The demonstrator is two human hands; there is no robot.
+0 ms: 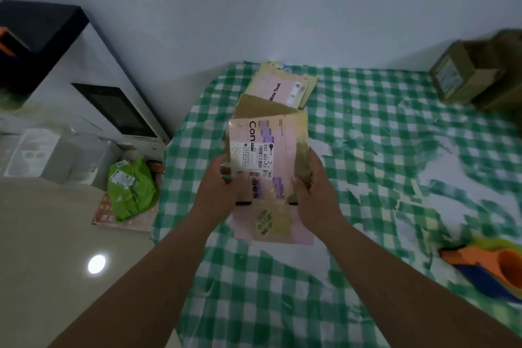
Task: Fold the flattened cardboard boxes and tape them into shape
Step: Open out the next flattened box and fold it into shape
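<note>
The pink box (268, 155) sits between both hands over the checked cloth (367, 135). The left hand (219, 186) grips its left side, and the right hand (313, 186) grips its right side. More flat boxes (282, 87) lie just behind it.

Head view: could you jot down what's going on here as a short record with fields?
surface: green checked cloth
held item: pink box, flattened, with a shipping label
left hand: grips the box's left edge
right hand: grips the box's right edge
behind it: more flat boxes in a pile
far right corner: brown folded boxes
near right: orange and blue tape dispenser, blurred
floor, left: green bag
</note>
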